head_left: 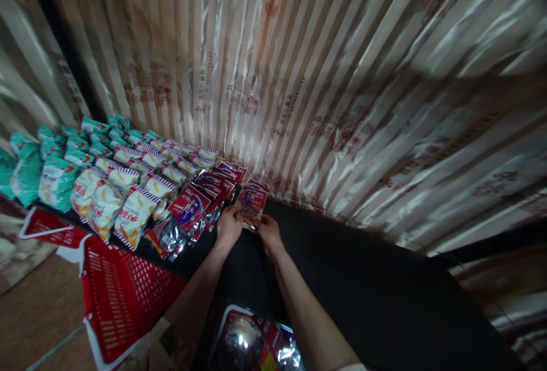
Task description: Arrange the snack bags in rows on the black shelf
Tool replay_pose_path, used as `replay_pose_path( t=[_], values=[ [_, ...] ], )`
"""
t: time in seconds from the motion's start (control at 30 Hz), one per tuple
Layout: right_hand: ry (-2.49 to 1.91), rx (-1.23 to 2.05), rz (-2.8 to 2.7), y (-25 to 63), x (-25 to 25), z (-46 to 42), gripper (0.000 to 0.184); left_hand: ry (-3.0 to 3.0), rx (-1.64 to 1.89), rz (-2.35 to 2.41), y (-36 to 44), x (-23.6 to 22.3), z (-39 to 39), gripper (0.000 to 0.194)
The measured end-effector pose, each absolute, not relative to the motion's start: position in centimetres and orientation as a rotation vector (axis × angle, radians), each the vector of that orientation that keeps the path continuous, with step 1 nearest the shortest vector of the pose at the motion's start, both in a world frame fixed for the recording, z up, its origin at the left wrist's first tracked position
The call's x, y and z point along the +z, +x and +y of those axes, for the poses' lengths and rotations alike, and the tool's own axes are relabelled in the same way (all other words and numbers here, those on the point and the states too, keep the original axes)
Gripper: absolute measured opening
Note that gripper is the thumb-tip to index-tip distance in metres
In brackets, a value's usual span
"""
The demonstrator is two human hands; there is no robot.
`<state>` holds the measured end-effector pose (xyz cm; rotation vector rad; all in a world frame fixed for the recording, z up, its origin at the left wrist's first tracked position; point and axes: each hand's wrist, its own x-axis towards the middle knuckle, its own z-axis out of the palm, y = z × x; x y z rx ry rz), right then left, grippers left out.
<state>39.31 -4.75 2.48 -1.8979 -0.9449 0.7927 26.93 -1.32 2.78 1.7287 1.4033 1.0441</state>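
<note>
A small stack of red snack packets point(252, 202) lies on the black tabletop point(367, 280), close to the striped curtain. My left hand point(228, 227) is closed on the near left edge of this stack. My right hand point(268, 231) pinches its near right edge. To the left stands a row of the same red packets point(200, 200), leaning one on another.
Rows of white striped snack bags point(128, 188) and teal bags point(55, 160) fill the left of the table. A red plastic basket point(119, 297) sits at the lower left. Another basket with red and silver packets point(256, 342) is under my arms. The shiny striped curtain point(342, 74) backs the table.
</note>
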Motion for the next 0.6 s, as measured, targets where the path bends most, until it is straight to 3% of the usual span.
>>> replay_pose_path(
  t=[0.4,0.6],
  values=[
    [-1.924,0.652,-0.88,39.5,1.3,-4.2,0.029,1.866,1.072,1.6,25.9,5.2,-2.6,0.033],
    [-1.904,0.636,-0.831,39.6,0.7,-3.7,0.033,1.997,0.883,1.735,26.5,5.5,-2.9,0.033]
  ],
)
